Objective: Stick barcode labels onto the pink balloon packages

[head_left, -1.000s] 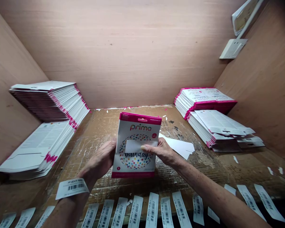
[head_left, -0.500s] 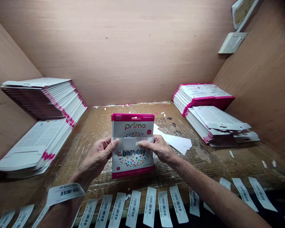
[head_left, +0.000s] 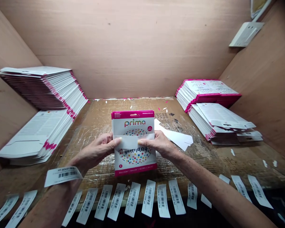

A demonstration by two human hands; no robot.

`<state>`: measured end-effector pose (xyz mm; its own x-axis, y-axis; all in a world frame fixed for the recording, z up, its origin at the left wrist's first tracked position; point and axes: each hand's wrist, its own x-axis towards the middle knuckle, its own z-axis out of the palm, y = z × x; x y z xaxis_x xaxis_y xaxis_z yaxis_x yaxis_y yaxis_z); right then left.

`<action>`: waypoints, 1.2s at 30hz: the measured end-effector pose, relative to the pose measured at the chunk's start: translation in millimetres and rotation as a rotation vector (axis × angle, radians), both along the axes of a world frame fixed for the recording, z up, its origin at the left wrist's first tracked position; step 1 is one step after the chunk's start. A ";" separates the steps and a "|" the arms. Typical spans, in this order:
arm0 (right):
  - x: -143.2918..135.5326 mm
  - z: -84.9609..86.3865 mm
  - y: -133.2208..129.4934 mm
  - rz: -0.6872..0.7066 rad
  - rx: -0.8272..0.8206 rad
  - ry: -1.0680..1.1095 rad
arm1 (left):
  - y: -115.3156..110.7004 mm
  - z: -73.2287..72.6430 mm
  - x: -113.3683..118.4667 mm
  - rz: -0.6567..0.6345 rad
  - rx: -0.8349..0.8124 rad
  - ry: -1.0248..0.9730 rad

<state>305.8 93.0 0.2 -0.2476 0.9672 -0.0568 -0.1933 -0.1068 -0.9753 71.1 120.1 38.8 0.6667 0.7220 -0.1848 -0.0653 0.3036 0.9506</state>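
Observation:
Held upright between both hands is a small stack of balloon packets [head_left: 136, 161], white with magenta edges and the word "prima" on the front. A white paper band [head_left: 130, 141] runs across the middle of the front packet. My left hand [head_left: 101, 146] grips the left edge, its thumb pressing on the band. On the other side my right hand [head_left: 163, 142] grips the right edge, with its thumb on the band too. The fingers behind the stack are hidden. A barcode label [head_left: 63, 176] clings to my left forearm.
Tall stacks of folded packets [head_left: 59, 91] stand on the left, and more packet stacks [head_left: 211, 90] on the right. White paper strips [head_left: 180, 139] lie behind my right hand. Several barcode labels [head_left: 148, 198] hang along the table's front edge. A wall socket [head_left: 247, 34] is at upper right.
The view has shifted slightly. The packets are tilted a little differently, their lower edge now further right. Both hands keep their grip, thumbs still on the band.

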 end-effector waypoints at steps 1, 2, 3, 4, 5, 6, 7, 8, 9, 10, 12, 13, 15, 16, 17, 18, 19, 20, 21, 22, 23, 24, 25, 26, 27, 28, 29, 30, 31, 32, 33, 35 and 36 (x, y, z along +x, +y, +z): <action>0.1 0.9 -0.9 -0.013 0.007 -0.018 | 0.0 -0.5 -0.9 -0.012 -0.012 0.004; 0.2 1.7 -1.8 -0.030 0.016 -0.034 | -0.2 -1.1 -1.5 -0.006 -0.025 0.010; 0.2 2.5 -2.5 -0.047 0.026 -0.043 | -0.6 -2.1 -1.8 0.019 -0.037 0.014; 0.0 2.9 -3.1 -0.062 0.033 -0.045 | -1.3 -3.5 -1.8 0.058 -0.045 0.012; -0.3 3.1 -3.5 -0.072 0.033 -0.043 | -2.2 -5.3 -1.5 0.100 -0.049 0.006; -0.7 2.9 -3.6 -0.082 0.025 -0.039 | -3.2 -7.3 -1.0 0.135 -0.051 0.000; -1.1 2.4 -3.5 -0.089 0.011 -0.035 | -4.2 -9.3 -0.6 0.154 -0.050 -0.007; -1.4 1.7 -3.1 -0.086 -0.007 -0.029 | -5.1 -11.0 -0.4 0.154 -0.049 -0.011; -1.6 1.0 -2.4 -0.072 -0.025 -0.023 | -5.7 -12.3 -0.6 0.138 -0.047 -0.011; -1.7 0.5 -1.6 -0.044 -0.039 -0.015 | -5.9 -13.0 -1.2 0.112 -0.047 -0.008; -2.4 0.3 0.3 0.022 -0.055 0.002 | -4.8 -12.9 -3.3 0.051 -0.036 0.002; -3.2 0.7 1.1 0.041 -0.061 0.009 | -3.8 -12.3 -4.7 0.027 -0.030 0.009; -5.7 2.5 1.7 0.030 -0.068 0.026 | -1.5 -11.1 -7.5 0.007 -0.018 0.019; -7.1 3.5 1.4 0.017 -0.065 0.037 | -0.5 -10.7 -8.7 0.004 -0.016 0.019; -8.5 4.6 0.9 0.006 -0.058 0.046 | 0.1 -10.4 -9.7 0.006 -0.018 0.015; -9.6 5.5 0.2 0.003 -0.048 0.049 | 0.5 -10.2 -10.6 0.012 -0.024 0.008; -10.3 6.1 -0.6 0.003 -0.038 0.046 | 0.5 -10.0 -11.3 0.024 -0.034 0.005; -10.5 6.3 -1.3 0.003 -0.027 0.035 | 0.3 -9.8 -12.0 0.040 -0.046 0.004; -10.3 6.2 -1.8 -0.004 -0.017 0.021 | -0.1 -9.5 -12.7 0.057 -0.060 0.008; -10.0 5.7 -2.1 -0.015 -0.006 0.007 | -0.5 -9.2 -13.5 0.072 -0.072 0.011; -9.5 4.9 -2.3 -0.029 0.001 -0.007 | -1.0 -8.9 -14.2 0.077 -0.083 0.015; -9.1 4.0 -2.4 -0.043 0.004 -0.020 | -1.5 -8.6 -14.9 0.071 -0.088 0.017; -8.9 3.1 -2.5 -0.058 0.004 -0.032 | -2.1 -8.4 -15.5 0.061 -0.086 0.021; -9.0 2.4 -2.7 -0.072 0.002 -0.045 | -2.7 -8.3 -15.8 0.051 -0.077 0.029; -9.3 1.9 -3.1 -0.081 -0.004 -0.057 | -3.4 -8.4 -15.8 0.048 -0.065 0.043; -9.9 1.5 -3.6 -0.083 -0.011 -0.064 | -4.2 -8.8 -15.5 0.055 -0.053 0.059; -10.8 1.4 -4.2 -0.081 -0.018 -0.064 | -5.0 -9.4 -14.8 0.070 -0.043 0.076; -11.8 1.5 -4.8 -0.075 -0.024 -0.058 | -5.7 -10.4 -13.9 0.092 -0.038 0.092; -12.9 1.7 -5.4 -0.066 -0.028 -0.049 | -6.3 -11.7 -12.7 0.114 -0.036 0.106; -14.2 2.1 -5.8 -0.058 -0.032 -0.036 | -6.9 -13.3 -11.5 0.131 -0.035 0.115; -15.5 2.5 -6.1 -0.052 -0.036 -0.024 | -7.2 -15.1 -10.3 0.145 -0.033 0.118; -17.9 3.4 -6.2 -0.048 -0.044 -0.010 | -7.3 -18.5 -8.6 0.159 -0.032 0.119; -18.9 4.0 -6.2 -0.050 -0.051 -0.005 | -7.2 -19.8 -8.2 0.161 -0.033 0.117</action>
